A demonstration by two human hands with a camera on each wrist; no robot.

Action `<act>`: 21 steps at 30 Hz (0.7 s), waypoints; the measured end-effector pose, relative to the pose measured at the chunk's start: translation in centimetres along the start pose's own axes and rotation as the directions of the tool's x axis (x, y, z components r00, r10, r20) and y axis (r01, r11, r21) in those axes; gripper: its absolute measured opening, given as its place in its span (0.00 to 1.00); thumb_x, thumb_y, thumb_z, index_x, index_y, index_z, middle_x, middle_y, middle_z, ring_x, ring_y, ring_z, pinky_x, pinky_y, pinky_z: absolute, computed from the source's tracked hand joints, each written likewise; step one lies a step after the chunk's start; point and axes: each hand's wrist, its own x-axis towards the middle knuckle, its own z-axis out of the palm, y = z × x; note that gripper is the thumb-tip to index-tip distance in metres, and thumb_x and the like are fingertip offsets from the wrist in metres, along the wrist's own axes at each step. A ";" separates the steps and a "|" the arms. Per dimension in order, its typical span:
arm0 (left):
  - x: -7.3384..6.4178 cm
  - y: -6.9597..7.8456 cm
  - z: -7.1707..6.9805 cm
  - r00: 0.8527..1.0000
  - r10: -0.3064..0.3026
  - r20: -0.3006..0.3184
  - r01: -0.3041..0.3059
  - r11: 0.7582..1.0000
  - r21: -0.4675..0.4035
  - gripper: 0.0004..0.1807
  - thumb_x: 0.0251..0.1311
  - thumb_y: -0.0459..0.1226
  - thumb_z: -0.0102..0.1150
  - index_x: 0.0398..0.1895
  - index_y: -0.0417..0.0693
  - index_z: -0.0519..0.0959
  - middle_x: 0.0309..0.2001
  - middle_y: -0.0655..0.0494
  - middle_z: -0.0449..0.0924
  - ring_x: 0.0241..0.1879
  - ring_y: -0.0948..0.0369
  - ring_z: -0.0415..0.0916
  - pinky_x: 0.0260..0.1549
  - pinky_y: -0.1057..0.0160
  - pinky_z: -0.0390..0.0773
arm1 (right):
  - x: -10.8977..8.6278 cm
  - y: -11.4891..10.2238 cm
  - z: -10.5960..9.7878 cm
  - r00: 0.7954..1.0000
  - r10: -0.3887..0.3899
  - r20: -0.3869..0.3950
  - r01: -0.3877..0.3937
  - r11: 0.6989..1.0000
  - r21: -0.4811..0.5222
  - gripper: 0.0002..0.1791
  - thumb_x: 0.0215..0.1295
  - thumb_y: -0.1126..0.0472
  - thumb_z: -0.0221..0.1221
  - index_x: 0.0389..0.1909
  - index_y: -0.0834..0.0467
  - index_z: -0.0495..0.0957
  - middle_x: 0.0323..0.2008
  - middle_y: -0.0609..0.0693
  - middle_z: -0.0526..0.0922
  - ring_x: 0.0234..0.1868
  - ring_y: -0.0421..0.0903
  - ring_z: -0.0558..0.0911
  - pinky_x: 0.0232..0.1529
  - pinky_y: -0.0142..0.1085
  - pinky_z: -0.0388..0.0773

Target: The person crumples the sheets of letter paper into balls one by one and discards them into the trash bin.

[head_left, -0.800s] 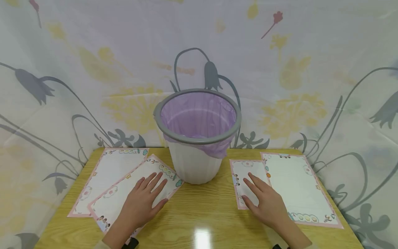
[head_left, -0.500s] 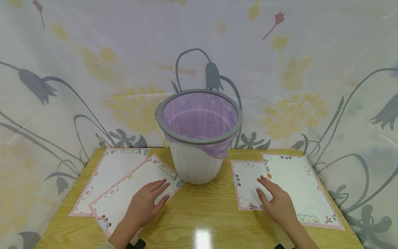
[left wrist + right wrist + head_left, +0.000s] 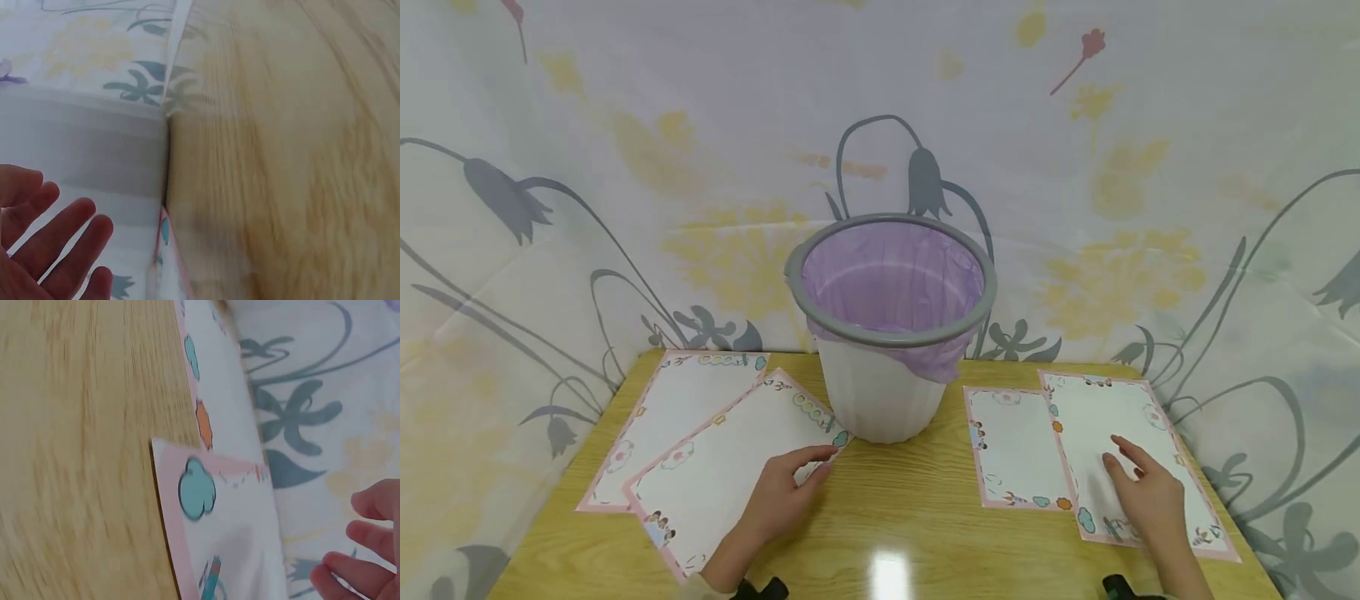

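Note:
My left hand [image 3: 786, 492] is over the right corner of a pink-bordered sheet of paper [image 3: 722, 475], its fingers bent a little. In the left wrist view the fingers [image 3: 69, 244] are spread, with nothing visible between them. That sheet overlaps another bordered sheet [image 3: 677, 417] on the left. My right hand [image 3: 1153, 500] hovers over the lower part of the large bordered sheet [image 3: 1112, 433] on the right, fingers loosely bent and holding nothing. This large sheet overlaps the edge of a smaller sheet [image 3: 1018, 450]. Whether either hand touches paper, I cannot tell.
A white trash bin [image 3: 880, 400] with a grey rim and a purple liner bag [image 3: 895, 275] stands at the back middle of the wooden table [image 3: 917, 533]. Behind it hangs a flower-patterned curtain [image 3: 737, 125], close to the table's back and sides.
My left hand has shifted right, from the middle of its sheet to the corner near the bin. My right hand has moved right, off the smaller sheet and over the large one.

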 end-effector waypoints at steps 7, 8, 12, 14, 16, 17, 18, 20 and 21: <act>0.3 -0.8 1.5 0.988 -0.017 0.154 0.066 0.944 -0.322 0.16 0.72 0.35 0.54 0.57 0.34 0.79 0.53 0.41 0.82 0.52 0.49 0.81 0.51 0.65 0.78 | 1.5 3.7 -1.3 0.964 0.182 0.194 -0.160 0.979 -0.124 0.40 0.67 0.48 0.63 0.68 0.71 0.62 0.66 0.79 0.60 0.61 0.78 0.63 0.56 0.68 0.64; 0.3 -0.9 1.8 0.987 -0.004 0.163 0.060 0.939 -0.339 0.16 0.73 0.35 0.54 0.57 0.34 0.79 0.53 0.40 0.82 0.52 0.48 0.81 0.51 0.66 0.78 | 1.7 4.0 -1.4 0.957 0.198 0.211 -0.176 0.977 -0.122 0.42 0.66 0.48 0.64 0.69 0.72 0.60 0.67 0.79 0.56 0.64 0.79 0.59 0.60 0.68 0.60; 0.5 -1.1 2.8 0.981 0.024 0.190 0.053 0.919 -0.390 0.16 0.73 0.34 0.53 0.56 0.33 0.78 0.52 0.40 0.82 0.51 0.48 0.80 0.51 0.66 0.78 | 2.2 5.2 -1.8 0.934 0.277 0.228 -0.256 0.960 -0.116 0.47 0.66 0.49 0.63 0.71 0.75 0.53 0.69 0.81 0.48 0.68 0.78 0.50 0.66 0.67 0.50; 0.7 -1.0 3.3 0.977 0.024 0.210 0.064 0.913 -0.402 0.15 0.73 0.34 0.53 0.56 0.33 0.78 0.52 0.41 0.82 0.51 0.48 0.80 0.51 0.66 0.78 | 2.4 5.7 -2.0 0.919 0.332 0.211 -0.313 0.942 -0.117 0.47 0.67 0.49 0.62 0.72 0.74 0.50 0.70 0.80 0.48 0.69 0.78 0.49 0.67 0.67 0.49; 0.9 -0.8 3.8 0.972 0.011 0.234 0.088 0.908 -0.409 0.15 0.73 0.34 0.52 0.57 0.34 0.78 0.52 0.42 0.82 0.52 0.48 0.80 0.51 0.66 0.78 | 2.6 6.0 -2.3 0.906 0.376 0.196 -0.357 0.926 -0.124 0.48 0.67 0.49 0.62 0.73 0.73 0.49 0.70 0.79 0.49 0.68 0.78 0.50 0.66 0.67 0.50; 0.9 -0.7 4.0 0.969 0.000 0.246 0.103 0.908 -0.407 0.15 0.74 0.34 0.52 0.57 0.35 0.79 0.52 0.44 0.82 0.52 0.49 0.80 0.51 0.66 0.78 | 2.7 6.1 -2.4 0.900 0.390 0.195 -0.369 0.920 -0.133 0.49 0.66 0.48 0.63 0.73 0.73 0.49 0.69 0.79 0.50 0.68 0.78 0.51 0.66 0.67 0.50; 1.0 -0.5 4.2 0.967 -0.011 0.256 0.118 0.906 -0.407 0.15 0.74 0.34 0.52 0.57 0.36 0.79 0.52 0.44 0.82 0.52 0.50 0.80 0.51 0.66 0.78 | 2.7 6.2 -2.5 0.897 0.395 0.198 -0.371 0.917 -0.147 0.50 0.64 0.48 0.64 0.73 0.74 0.50 0.69 0.79 0.51 0.67 0.78 0.52 0.66 0.67 0.51; 1.2 -0.2 4.8 0.961 -0.034 0.274 0.144 0.908 -0.393 0.15 0.74 0.35 0.52 0.56 0.38 0.80 0.52 0.46 0.82 0.52 0.52 0.80 0.51 0.67 0.77 | 2.8 6.4 -2.7 0.892 0.399 0.213 -0.365 0.913 -0.182 0.52 0.61 0.47 0.66 0.72 0.74 0.51 0.67 0.80 0.53 0.65 0.79 0.54 0.64 0.67 0.54; 1.4 0.0 5.0 0.959 -0.042 0.279 0.153 0.907 -0.392 0.14 0.74 0.34 0.52 0.56 0.38 0.80 0.51 0.46 0.82 0.51 0.53 0.80 0.51 0.67 0.77 | 2.9 6.5 -2.7 0.891 0.396 0.221 -0.356 0.913 -0.200 0.53 0.60 0.45 0.67 0.71 0.75 0.52 0.66 0.81 0.54 0.64 0.80 0.56 0.64 0.68 0.55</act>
